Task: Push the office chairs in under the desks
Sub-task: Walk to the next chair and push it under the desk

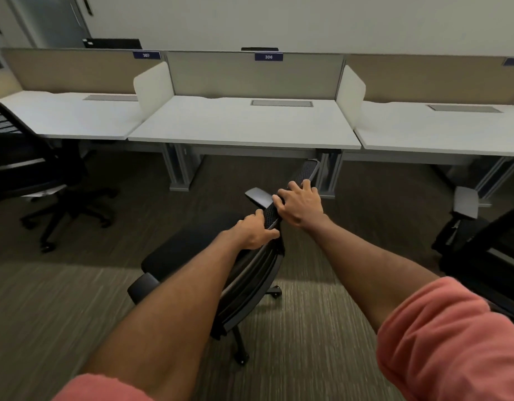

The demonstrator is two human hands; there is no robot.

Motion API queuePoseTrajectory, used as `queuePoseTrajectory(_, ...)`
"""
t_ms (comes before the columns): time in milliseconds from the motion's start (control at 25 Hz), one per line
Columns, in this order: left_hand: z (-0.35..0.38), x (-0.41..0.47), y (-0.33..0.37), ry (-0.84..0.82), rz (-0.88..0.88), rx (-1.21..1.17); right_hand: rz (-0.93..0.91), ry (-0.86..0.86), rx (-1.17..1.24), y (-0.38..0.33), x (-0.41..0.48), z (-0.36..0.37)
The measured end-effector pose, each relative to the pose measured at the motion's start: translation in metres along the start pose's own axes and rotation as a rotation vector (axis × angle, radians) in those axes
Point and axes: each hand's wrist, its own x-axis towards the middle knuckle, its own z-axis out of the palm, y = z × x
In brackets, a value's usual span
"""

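A black office chair [192, 247] stands on the carpet in front of the middle desk [244, 123], the one labelled 306. It is turned sideways, its seat pointing left and its mesh backrest edge-on to me. My left hand [254, 231] grips the lower part of the backrest's top edge. My right hand [300, 202] grips the same edge a little further along, fingers curled over it. The whole chair is out from under the desk.
Another black chair [32, 172] stands out from the left desk [73, 114], labelled 307. A third chair [487, 250] with a grey armrest stands at the right, before the right desk [441, 131]. Grey desk legs [180, 169] flank the middle bay. Open carpet lies around me.
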Motion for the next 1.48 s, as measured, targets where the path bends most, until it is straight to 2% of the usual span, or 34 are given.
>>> queuePoseTrajectory(160, -0.015, -0.029, -0.033, -0.059, -0.035, 0.084, -0.058, 0.037, -0.008, -0.035, -0.015, -0.009)
queuePoseTrajectory(320, -0.025, -0.051, -0.057, 0.068, -0.119, 0.204, -0.171, 0.021, -0.017, -0.064, -0.024, -0.015)
queuePoseTrajectory(440, -0.025, -0.063, -0.072, 0.158, -0.163, 0.198, -0.219, -0.050, -0.057, -0.066, -0.026, -0.011)
queuePoseTrajectory(600, -0.026, -0.074, -0.100, 0.185, -0.165, 0.198, -0.207, -0.203, -0.048, -0.060, -0.028, -0.002)
queuePoseTrajectory(840, -0.037, -0.085, -0.144, 0.272, -0.083, 0.369, -0.303, -0.089, -0.062, -0.081, -0.028, 0.010)
queuePoseTrajectory(1240, -0.074, -0.064, -0.194, 0.298, 0.010, 0.452, -0.347, -0.089, 0.020, -0.121, -0.004, 0.015)
queuePoseTrajectory(1480, -0.094, -0.039, -0.210, 0.347, 0.041, 0.482, -0.341, -0.017, -0.005, -0.130, 0.027, 0.017)
